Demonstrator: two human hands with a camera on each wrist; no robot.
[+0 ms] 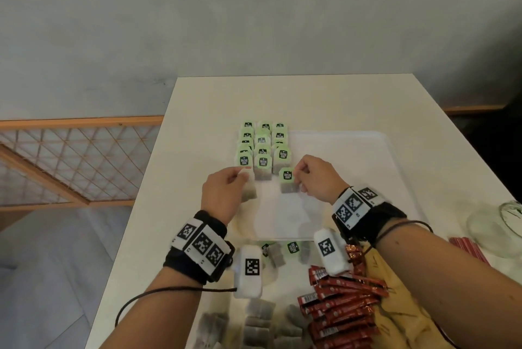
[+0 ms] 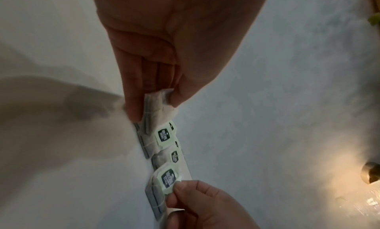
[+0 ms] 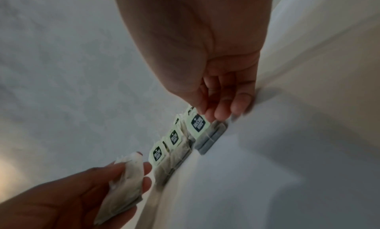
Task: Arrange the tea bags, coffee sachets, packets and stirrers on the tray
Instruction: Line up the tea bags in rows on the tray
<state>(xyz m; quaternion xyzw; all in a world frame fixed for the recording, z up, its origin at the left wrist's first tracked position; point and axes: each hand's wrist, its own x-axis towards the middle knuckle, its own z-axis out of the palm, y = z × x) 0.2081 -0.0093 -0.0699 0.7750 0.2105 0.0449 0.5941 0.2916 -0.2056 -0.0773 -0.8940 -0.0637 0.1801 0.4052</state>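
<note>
A white tray (image 1: pixel 353 151) lies mid-table. Tea bags with green tags (image 1: pixel 262 145) stand in three rows on its left part. My right hand (image 1: pixel 298 176) pinches the green tag of a tea bag (image 1: pixel 286 179) at the near end of the right row; its bag lies on the tray. The right wrist view shows that pinch on the tag (image 3: pixel 198 123). My left hand (image 1: pixel 243 176) grips another tea bag (image 1: pixel 250 193) just before the left row, and in the left wrist view thumb and fingers clamp its paper (image 2: pixel 158 102).
Loose tea bags (image 1: pixel 292 248) lie just below the tray, with more (image 1: pixel 260 317) at the table's front. Red coffee sachets (image 1: pixel 339 306) are heaped beside a yellow packet (image 1: pixel 395 306). A glass jar (image 1: pixel 497 221) and red stirrers (image 1: pixel 469 249) sit at the right.
</note>
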